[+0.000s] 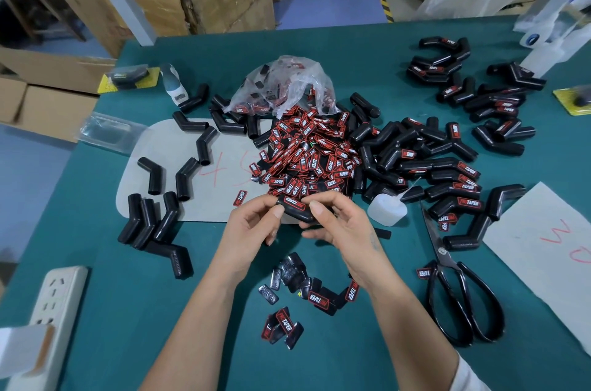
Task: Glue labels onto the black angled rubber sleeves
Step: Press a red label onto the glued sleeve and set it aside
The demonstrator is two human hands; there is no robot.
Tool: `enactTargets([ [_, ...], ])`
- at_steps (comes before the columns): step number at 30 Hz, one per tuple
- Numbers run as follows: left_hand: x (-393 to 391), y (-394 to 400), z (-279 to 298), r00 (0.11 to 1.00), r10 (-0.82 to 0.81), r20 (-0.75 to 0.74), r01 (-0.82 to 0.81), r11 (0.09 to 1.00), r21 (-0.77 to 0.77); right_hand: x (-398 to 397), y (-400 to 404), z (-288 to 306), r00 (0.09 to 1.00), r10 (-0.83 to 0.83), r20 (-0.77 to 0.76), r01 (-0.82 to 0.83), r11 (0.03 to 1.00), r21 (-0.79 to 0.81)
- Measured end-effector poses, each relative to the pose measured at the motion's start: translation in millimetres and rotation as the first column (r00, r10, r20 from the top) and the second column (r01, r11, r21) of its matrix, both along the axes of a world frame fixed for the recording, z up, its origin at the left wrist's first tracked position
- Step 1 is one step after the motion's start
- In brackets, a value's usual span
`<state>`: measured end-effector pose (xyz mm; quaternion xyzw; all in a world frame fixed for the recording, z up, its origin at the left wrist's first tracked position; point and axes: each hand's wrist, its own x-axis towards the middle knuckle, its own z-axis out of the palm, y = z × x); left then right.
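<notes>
Fingers: your left hand (252, 224) and right hand (339, 224) both pinch one black angled sleeve (295, 210), thumbs pressing near its label (295, 202).
Sleeve position: lifted just above the surface (224, 58), near the middle, at the near foot of the label pile (311, 151).
Handling: likely light, soft rubber that gives under pressure; hold it by the ends, clear of the fresh glue.
Writing: the labels read "PROTAPER", red and white on black.
Nearby: glue bottle (387, 209) just right of your right hand; scissors (454, 282) toward the right edge.
Cartons beyond the far edge: "10个".
</notes>
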<state>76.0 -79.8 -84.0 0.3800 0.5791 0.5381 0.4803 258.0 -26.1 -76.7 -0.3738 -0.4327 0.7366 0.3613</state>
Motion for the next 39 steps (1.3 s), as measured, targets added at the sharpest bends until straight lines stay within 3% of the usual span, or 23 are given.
enactTargets([
  [7, 2, -1, -1, 0.996, -0.072, -0.047, 0.073, 0.997, 0.022, -1, -1, -5, 0.996, 0.002, 0.088, -0.014, 0.991, 0.134],
  [13, 10, 0, -5, 0.996, -0.038, -0.076, 0.035, 0.999, -0.036, -7, -5, -12, 0.988, -0.050, 0.147, 0.014, 0.973, 0.231],
  [22, 23, 11, 11, 0.982, 0.181, -0.043, -0.170, 0.967, 0.187, -7, -9, -14, 0.991, -0.086, 0.105, 0.061, 0.974, 0.218],
  [24, 28, 27, 25, 0.979, 0.186, -0.089, -0.160, 0.958, 0.236, -10, -10, -15, 0.982, -0.100, 0.157, 0.066, 0.975, 0.212],
  [27, 46, 66, 39, 0.962, 0.067, -0.264, 0.006, 0.965, 0.264, -12, -9, -16, 0.968, -0.134, 0.212, 0.095, 0.977, 0.189],
  [35, 101, 160, 41, 0.816, -0.220, -0.534, 0.283, 0.958, 0.038, -11, -7, -19, 0.889, -0.135, 0.438, 0.003, 0.957, 0.290],
  [39, 89, 142, 45, 0.728, -0.124, -0.674, 0.276, 0.953, 0.123, -7, -7, -19, 0.875, -0.150, 0.461, -0.016, 0.941, 0.337],
])
